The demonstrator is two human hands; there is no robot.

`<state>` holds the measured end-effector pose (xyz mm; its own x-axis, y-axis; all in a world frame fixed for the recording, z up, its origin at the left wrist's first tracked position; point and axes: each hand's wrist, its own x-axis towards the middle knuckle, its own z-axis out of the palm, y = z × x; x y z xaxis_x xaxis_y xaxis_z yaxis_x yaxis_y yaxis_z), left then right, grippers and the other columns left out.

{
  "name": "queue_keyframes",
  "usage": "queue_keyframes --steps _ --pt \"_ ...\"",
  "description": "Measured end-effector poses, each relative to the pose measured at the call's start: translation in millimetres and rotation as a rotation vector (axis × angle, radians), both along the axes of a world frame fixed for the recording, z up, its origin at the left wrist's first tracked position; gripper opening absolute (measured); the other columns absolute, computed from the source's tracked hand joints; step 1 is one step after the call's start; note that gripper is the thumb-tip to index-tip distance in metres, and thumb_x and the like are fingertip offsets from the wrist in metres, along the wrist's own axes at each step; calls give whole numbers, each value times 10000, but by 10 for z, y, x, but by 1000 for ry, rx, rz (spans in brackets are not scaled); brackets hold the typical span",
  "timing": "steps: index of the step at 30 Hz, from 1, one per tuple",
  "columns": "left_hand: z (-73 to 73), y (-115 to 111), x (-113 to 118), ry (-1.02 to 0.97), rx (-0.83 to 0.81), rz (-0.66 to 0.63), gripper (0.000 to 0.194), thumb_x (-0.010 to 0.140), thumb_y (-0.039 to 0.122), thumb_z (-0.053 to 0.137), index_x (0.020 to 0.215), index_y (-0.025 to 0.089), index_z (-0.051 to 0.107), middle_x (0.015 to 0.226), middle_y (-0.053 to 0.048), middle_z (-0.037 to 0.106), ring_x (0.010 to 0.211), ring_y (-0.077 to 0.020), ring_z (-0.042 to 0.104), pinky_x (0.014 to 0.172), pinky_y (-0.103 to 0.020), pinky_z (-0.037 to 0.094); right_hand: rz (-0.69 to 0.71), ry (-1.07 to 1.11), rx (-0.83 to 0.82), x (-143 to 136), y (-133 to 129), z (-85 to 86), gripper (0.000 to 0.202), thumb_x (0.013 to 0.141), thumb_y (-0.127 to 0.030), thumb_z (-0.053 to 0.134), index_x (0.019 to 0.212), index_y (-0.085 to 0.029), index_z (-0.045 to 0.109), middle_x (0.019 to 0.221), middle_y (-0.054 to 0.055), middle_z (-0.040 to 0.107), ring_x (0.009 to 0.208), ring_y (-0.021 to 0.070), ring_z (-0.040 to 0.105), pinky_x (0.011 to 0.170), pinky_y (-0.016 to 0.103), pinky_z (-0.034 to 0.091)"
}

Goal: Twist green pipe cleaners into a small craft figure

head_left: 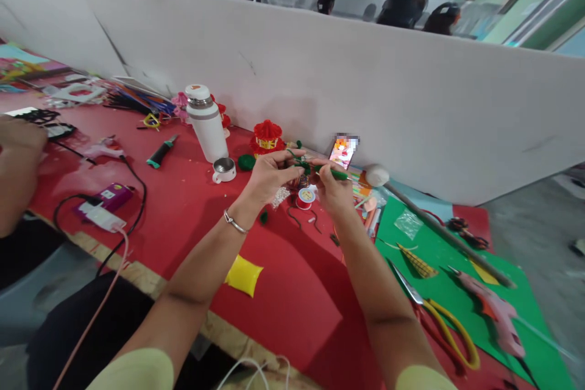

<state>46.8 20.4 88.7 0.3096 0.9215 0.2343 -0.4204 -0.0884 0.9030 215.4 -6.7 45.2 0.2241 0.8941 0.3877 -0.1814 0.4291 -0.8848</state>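
Observation:
My left hand [270, 178] pinches a small piece of dark green crochet work [302, 167], and a strand of green yarn runs over its fingers. In my right hand [336, 194] is a crochet hook [339, 175] with a green handle, its tip toward the green piece. Fingers partly hide where hook and yarn meet. Left of my hands lies a dark green ball of yarn [247, 163]. Just below them are a thread spool [306, 196] and a heap of clear beads [280, 196]. A red paper lantern [267, 137] stands behind.
A white thermos [206, 125] and its metal cup [224, 169] stand at left. Scissors [434, 317] and a pink glue gun [496, 311] lie right, by a green sheet [525, 283]. A yellow packet [244, 275] lies in front. Another person's arm [18, 164] rests far left.

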Motion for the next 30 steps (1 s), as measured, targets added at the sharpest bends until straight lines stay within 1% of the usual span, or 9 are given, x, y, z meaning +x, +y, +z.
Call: queue_keyframes --steps 5,10,13,15,17,19,23,26,30 --pt "-17 54 -77 54 101 13 370 644 276 962 998 207 883 720 4 726 636 -101 608 636 -261 538 -26 -132 20 49 -40 47 323 847 -605 827 961 -305 867 969 12 841 789 170 714 726 317 603" --pt "-89 123 -111 196 276 176 395 706 278 932 1086 198 862 822 -19 802 744 -147 705 775 -306 600 -125 -305 131 -20 -117 180 209 912 -524 792 974 -344 879 1025 19 840 1011 217 747 1026 414 593" --pt "-120 65 -27 252 343 328 212 771 275 881 972 211 861 910 -42 832 846 -192 745 855 -342 616 -237 -376 241 -87 -151 162 148 923 -467 795 1019 -384 873 1055 26 828 1056 236 735 1056 446 577" --pt "-122 1 55 216 309 432 69 797 263 855 847 218 841 884 -43 820 850 -195 733 833 -332 610 -353 -446 329 -121 -172 105 159 906 -419 824 1059 -427 863 1050 24 820 1013 246 730 1022 464 584" --pt "-104 -48 112 62 186 370 102 761 259 874 848 224 836 790 -8 773 724 -146 677 702 -276 579 -440 -508 421 -140 -185 47 216 887 -371 850 1084 -458 853 1023 21 819 970 252 729 984 472 591" --pt "-65 -68 114 -101 10 179 242 701 265 926 924 214 848 673 33 687 571 -87 566 577 -230 506 -464 -515 479 -143 -178 17 209 891 -366 851 1081 -455 851 993 19 818 937 248 736 943 468 602" --pt "39 -44 -7 -192 -141 -27 454 597 248 1009 1016 167 855 609 62 605 465 -24 424 452 -188 336 -382 -427 547 -122 -112 42 175 918 -450 820 1074 -378 855 991 30 818 909 229 757 850 429 629" --pt "77 -20 -69 -163 -161 -45 507 564 240 1025 1032 152 853 620 54 622 475 -27 446 451 -192 319 -357 -390 557 -93 -72 78 189 932 -466 801 1070 -349 855 1023 35 827 947 221 779 844 405 645" --pt "30 -3 -44 -99 -39 24 437 604 213 983 1018 160 851 690 29 689 579 -64 554 559 -205 450 -349 -452 511 -35 -78 106 187 959 -477 765 1037 -333 855 1018 33 838 961 221 790 865 411 663"
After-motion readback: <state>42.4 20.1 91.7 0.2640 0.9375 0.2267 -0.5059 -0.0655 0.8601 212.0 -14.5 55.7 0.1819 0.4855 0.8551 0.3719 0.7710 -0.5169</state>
